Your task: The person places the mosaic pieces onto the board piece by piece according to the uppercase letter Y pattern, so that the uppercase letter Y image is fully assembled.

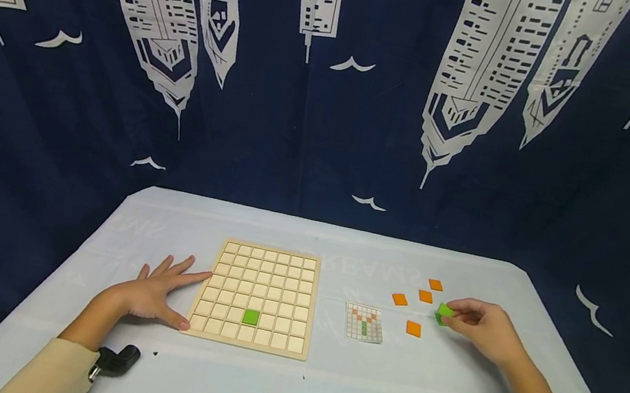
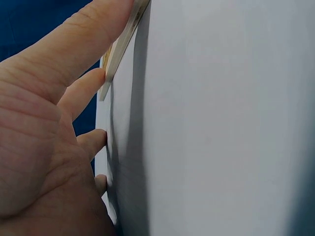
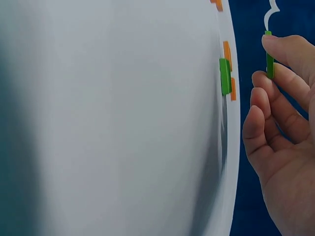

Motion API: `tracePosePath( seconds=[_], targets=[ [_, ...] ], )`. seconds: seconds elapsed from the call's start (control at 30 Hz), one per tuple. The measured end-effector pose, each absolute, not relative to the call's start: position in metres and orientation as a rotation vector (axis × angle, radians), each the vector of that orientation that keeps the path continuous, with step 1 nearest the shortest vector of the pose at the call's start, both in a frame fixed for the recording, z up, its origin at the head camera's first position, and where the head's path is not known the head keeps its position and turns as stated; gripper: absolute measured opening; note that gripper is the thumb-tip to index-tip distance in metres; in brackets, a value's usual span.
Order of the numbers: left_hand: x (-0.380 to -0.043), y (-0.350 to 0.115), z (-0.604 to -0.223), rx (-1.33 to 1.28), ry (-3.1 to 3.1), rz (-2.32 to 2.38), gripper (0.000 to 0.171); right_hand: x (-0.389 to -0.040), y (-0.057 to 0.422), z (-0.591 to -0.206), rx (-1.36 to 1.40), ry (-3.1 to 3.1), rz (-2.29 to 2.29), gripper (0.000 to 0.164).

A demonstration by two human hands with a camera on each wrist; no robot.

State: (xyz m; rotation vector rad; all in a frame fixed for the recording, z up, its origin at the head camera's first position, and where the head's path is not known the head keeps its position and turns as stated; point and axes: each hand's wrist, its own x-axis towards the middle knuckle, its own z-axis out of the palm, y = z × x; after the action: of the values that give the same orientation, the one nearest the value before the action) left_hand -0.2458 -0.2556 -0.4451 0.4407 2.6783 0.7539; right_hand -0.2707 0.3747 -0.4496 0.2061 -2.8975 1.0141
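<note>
A wooden grid board (image 1: 276,342) lies on the table, with one green tile (image 1: 251,317) in a cell of its lower part. My left hand (image 1: 152,291) is spread at the board's left side, thumb and index fingertip touching its edge. Off to the right, my right hand (image 1: 483,328) pinches a green square tile (image 3: 269,55) between thumb and fingers. Below that tile, another green tile (image 3: 225,76) sits on the table in the right wrist view. Several orange tiles, one of them nearest the card (image 1: 414,329), lie left of my right hand.
A small printed card (image 1: 353,331) with a coloured grid pattern lies between the board and the orange tiles. The white table (image 1: 232,391) ends at a dark blue cloth (image 1: 257,166) with white building prints.
</note>
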Motion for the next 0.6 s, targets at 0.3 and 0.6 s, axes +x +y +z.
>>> tracePosePath(
  seconds=[0.3, 0.6],
  targets=[
    [-0.246, -0.256, -0.445, 0.448, 2.677, 0.758, 0.112, -0.259, 0.363, -0.446, 0.243, -2.851, 1.029, 0.032],
    [-0.246, -0.256, -0.446, 0.438, 2.675, 0.754, 0.112, -0.251, 0.350, -0.445, 0.249, -2.814, 1.076, 0.032]
  ],
)
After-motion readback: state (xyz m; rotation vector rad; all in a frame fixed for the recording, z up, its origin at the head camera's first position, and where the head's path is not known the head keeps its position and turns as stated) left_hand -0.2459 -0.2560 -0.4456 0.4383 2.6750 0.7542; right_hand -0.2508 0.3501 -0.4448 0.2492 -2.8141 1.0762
